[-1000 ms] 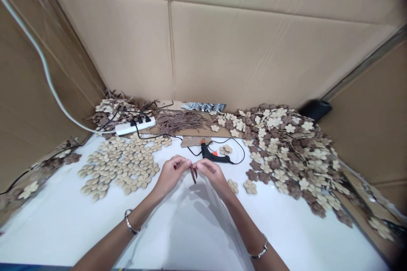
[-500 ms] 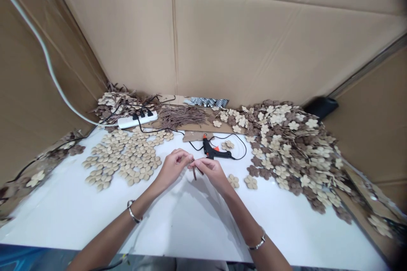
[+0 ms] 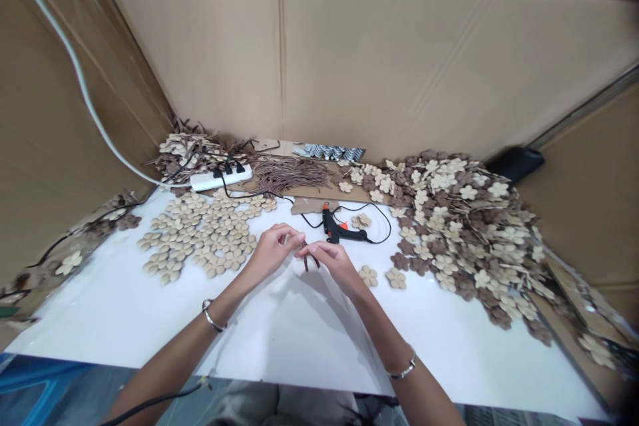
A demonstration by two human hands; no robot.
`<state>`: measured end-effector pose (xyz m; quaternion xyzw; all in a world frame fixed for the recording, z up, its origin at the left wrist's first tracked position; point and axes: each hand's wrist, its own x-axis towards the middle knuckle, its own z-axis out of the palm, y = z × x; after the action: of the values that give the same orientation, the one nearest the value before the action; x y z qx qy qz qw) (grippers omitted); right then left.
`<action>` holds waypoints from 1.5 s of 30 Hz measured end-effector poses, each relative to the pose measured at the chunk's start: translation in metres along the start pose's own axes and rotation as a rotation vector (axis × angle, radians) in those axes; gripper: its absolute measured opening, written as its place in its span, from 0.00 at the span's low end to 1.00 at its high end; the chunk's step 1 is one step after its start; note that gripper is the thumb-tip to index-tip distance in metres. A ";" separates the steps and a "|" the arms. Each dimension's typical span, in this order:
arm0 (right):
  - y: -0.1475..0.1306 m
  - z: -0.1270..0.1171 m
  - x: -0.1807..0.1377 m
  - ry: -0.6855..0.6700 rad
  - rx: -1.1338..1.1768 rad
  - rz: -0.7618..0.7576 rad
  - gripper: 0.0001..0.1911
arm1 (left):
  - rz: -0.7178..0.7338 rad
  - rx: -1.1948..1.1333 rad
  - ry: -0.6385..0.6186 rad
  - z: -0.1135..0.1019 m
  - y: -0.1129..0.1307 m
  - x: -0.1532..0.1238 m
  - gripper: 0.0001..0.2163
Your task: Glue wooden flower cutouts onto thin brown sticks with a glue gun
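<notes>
Fingertips meeting above the white table [image 3: 299, 333], my left hand [image 3: 272, 251] and my right hand [image 3: 336, 265] pinch a thin brown cord [image 3: 306, 264] between them. Two short ends of it hang below the fingers; the upper part is hidden by them. Just beyond my right hand lies a black hot glue gun [image 3: 345, 233] with orange parts. Two beige felt-like flowers, one of them a near flower [image 3: 396, 278], lie right of that hand. Left of my left hand spreads a group of beige flowers [image 3: 200, 233].
Beige and brown flowers [image 3: 449, 213] are heaped at the right. Along the back are a bundle of brown cords [image 3: 292, 175], a white power strip [image 3: 222, 178] with black plugs, and striped pieces [image 3: 332, 152]. Cardboard walls [image 3: 379, 46] enclose the table. The glue gun's cable [image 3: 388, 223] loops right.
The camera view has shifted slightly, so the table sits a little higher and further right. Both hands stay together on the cord, whose hanging ends have turned a little.
</notes>
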<state>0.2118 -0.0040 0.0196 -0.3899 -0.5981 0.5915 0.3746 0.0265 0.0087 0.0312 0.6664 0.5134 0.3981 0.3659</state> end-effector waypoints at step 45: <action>0.014 0.012 0.003 0.004 0.084 -0.006 0.19 | 0.040 0.084 -0.042 -0.003 -0.002 -0.004 0.13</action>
<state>0.1999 -0.0059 0.0058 -0.3733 -0.5733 0.6141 0.3935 0.0228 0.0058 0.0303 0.6994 0.5084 0.3694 0.3404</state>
